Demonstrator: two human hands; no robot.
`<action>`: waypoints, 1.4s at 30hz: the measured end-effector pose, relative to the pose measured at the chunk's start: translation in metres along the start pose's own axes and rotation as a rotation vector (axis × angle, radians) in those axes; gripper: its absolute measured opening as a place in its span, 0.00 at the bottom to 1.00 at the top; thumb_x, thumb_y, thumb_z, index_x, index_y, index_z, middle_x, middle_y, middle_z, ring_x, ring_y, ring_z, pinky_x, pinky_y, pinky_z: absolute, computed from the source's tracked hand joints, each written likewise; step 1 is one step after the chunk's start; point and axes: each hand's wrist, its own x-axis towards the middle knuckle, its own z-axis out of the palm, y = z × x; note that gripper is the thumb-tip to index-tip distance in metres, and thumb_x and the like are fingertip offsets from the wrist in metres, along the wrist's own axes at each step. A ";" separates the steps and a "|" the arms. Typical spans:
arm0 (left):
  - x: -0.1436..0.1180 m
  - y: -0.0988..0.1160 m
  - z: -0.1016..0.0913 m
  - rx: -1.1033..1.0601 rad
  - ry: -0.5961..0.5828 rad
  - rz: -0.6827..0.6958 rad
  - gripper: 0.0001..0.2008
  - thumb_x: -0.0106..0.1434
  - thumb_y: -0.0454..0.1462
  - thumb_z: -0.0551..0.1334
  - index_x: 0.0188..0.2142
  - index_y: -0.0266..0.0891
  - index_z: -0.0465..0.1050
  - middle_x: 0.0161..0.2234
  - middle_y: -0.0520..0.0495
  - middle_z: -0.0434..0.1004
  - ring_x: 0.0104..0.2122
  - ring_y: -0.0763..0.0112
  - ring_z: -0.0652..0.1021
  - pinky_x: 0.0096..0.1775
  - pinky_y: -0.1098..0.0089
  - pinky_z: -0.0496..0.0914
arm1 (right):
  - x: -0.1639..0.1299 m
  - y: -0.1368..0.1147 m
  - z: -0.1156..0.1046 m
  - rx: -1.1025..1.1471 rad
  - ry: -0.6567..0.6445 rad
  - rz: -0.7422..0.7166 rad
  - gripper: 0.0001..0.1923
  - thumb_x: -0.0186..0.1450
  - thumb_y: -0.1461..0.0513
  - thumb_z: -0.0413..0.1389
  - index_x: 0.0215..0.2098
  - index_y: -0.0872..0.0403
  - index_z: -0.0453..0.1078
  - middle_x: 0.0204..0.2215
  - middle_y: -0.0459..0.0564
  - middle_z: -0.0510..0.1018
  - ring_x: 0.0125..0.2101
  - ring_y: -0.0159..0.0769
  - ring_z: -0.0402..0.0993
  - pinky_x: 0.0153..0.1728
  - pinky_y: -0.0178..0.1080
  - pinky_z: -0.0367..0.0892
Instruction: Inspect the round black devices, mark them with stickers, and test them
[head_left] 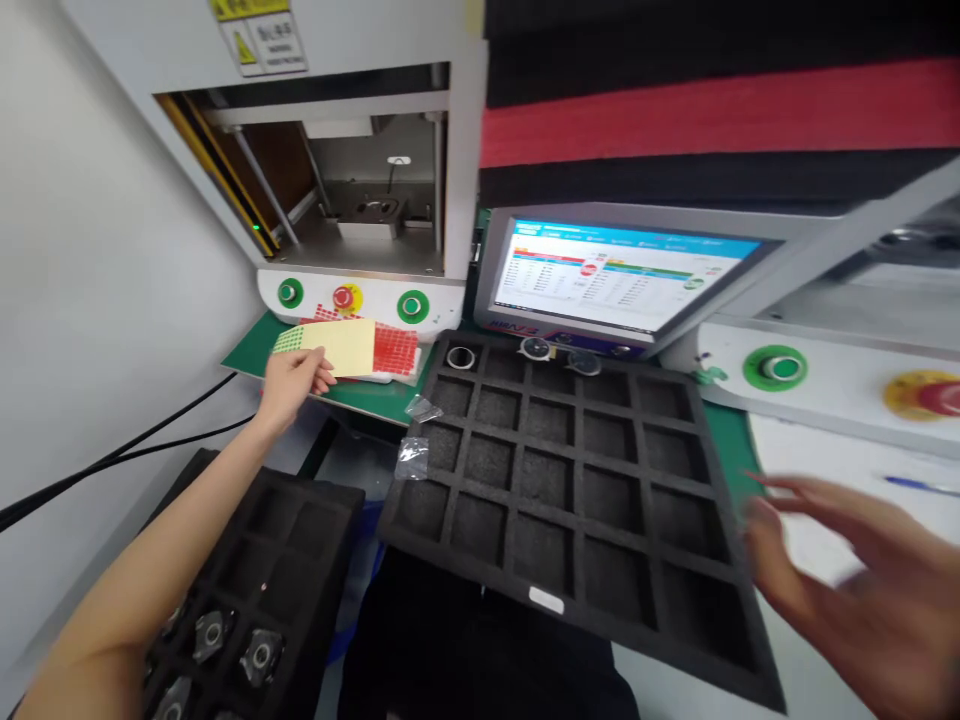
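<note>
Left hand (291, 383) pinching yellow sticker sheet (341, 347) at its near-left corner, sheet lying at front edge of green mat (259, 345), overlapping red sticker sheet (394, 350). Right hand (847, 570) hovering open, fingers spread, blurred, off right edge of foam tray (570, 500), gripping nothing. Best lifting sheet flat, keeping grip on backing margin, avoiding peeling dots or dragging red sheet.

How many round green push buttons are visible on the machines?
3: two on the left machine's front panel, flanking its red button; one on the right machine. Others may lie outside the frame.
</note>
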 end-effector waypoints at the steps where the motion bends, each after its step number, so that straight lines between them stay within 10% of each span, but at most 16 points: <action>1: -0.004 0.006 0.008 0.033 -0.034 0.084 0.19 0.66 0.29 0.59 0.18 0.35 0.73 0.15 0.49 0.72 0.15 0.78 0.69 0.22 0.78 0.63 | 0.017 -0.006 0.007 0.076 -0.016 -0.104 0.09 0.66 0.51 0.54 0.36 0.46 0.65 0.33 0.57 0.79 0.33 0.51 0.80 0.29 0.50 0.74; 9: -0.031 0.045 0.142 0.365 -0.632 0.551 0.06 0.53 0.27 0.68 0.29 0.39 0.80 0.36 0.47 0.84 0.42 0.59 0.80 0.53 0.63 0.70 | 0.110 0.004 0.105 0.244 -0.326 -0.210 0.21 0.64 0.50 0.57 0.49 0.51 0.60 0.46 0.58 0.79 0.45 0.50 0.81 0.43 0.50 0.77; 14: -0.011 0.042 0.221 0.493 -0.719 0.638 0.20 0.54 0.29 0.69 0.48 0.32 0.77 0.54 0.33 0.77 0.57 0.47 0.74 0.62 0.51 0.63 | 0.122 0.009 0.138 0.304 -0.360 -0.193 0.28 0.60 0.52 0.61 0.53 0.53 0.60 0.50 0.60 0.74 0.44 0.51 0.79 0.41 0.51 0.77; 19: 0.007 0.036 0.249 0.511 -0.779 0.616 0.16 0.50 0.31 0.73 0.40 0.34 0.79 0.46 0.37 0.81 0.51 0.49 0.78 0.59 0.50 0.67 | 0.124 0.006 0.146 0.389 -0.333 -0.161 0.26 0.58 0.56 0.60 0.52 0.53 0.61 0.50 0.59 0.72 0.41 0.48 0.78 0.39 0.51 0.78; 24: 0.003 0.043 0.236 0.379 -0.806 0.485 0.12 0.57 0.35 0.70 0.41 0.33 0.79 0.42 0.38 0.83 0.47 0.54 0.80 0.55 0.51 0.71 | 0.116 -0.004 0.123 0.548 -0.255 -0.112 0.29 0.59 0.55 0.61 0.55 0.50 0.56 0.55 0.59 0.67 0.44 0.45 0.78 0.48 0.52 0.77; 28: -0.019 0.058 0.193 -0.056 -0.986 0.147 0.16 0.70 0.38 0.55 0.48 0.31 0.78 0.48 0.37 0.82 0.49 0.59 0.82 0.54 0.59 0.75 | 0.106 -0.024 0.066 1.089 -0.424 0.232 0.26 0.63 0.55 0.59 0.56 0.46 0.57 0.56 0.52 0.73 0.50 0.45 0.79 0.55 0.57 0.74; 31: -0.042 0.070 0.160 -0.515 -1.136 -0.177 0.15 0.64 0.41 0.65 0.47 0.32 0.79 0.48 0.39 0.83 0.51 0.58 0.81 0.58 0.63 0.73 | 0.097 -0.048 0.020 1.291 -0.528 0.479 0.19 0.65 0.53 0.57 0.54 0.43 0.68 0.54 0.46 0.78 0.56 0.49 0.75 0.60 0.62 0.69; 35: -0.071 0.080 0.131 -0.618 -1.238 -0.228 0.21 0.56 0.44 0.74 0.46 0.34 0.81 0.46 0.42 0.84 0.50 0.59 0.82 0.56 0.69 0.75 | 0.088 -0.079 -0.014 1.443 -0.532 0.674 0.16 0.58 0.49 0.65 0.45 0.38 0.78 0.49 0.41 0.82 0.57 0.51 0.75 0.63 0.57 0.68; 38: -0.074 0.084 0.108 -0.562 -1.138 -0.133 0.21 0.55 0.46 0.74 0.45 0.37 0.82 0.46 0.44 0.84 0.48 0.58 0.83 0.54 0.67 0.77 | 0.088 -0.089 -0.019 1.464 -0.560 0.712 0.19 0.53 0.49 0.69 0.43 0.37 0.79 0.47 0.41 0.82 0.51 0.54 0.79 0.64 0.61 0.65; 42: -0.020 0.087 0.075 -0.406 -0.632 0.238 0.20 0.56 0.49 0.71 0.44 0.41 0.81 0.48 0.45 0.82 0.51 0.56 0.81 0.59 0.62 0.74 | 0.086 -0.078 -0.018 1.415 -0.544 0.694 0.19 0.54 0.47 0.68 0.44 0.37 0.79 0.50 0.44 0.81 0.51 0.57 0.78 0.65 0.64 0.63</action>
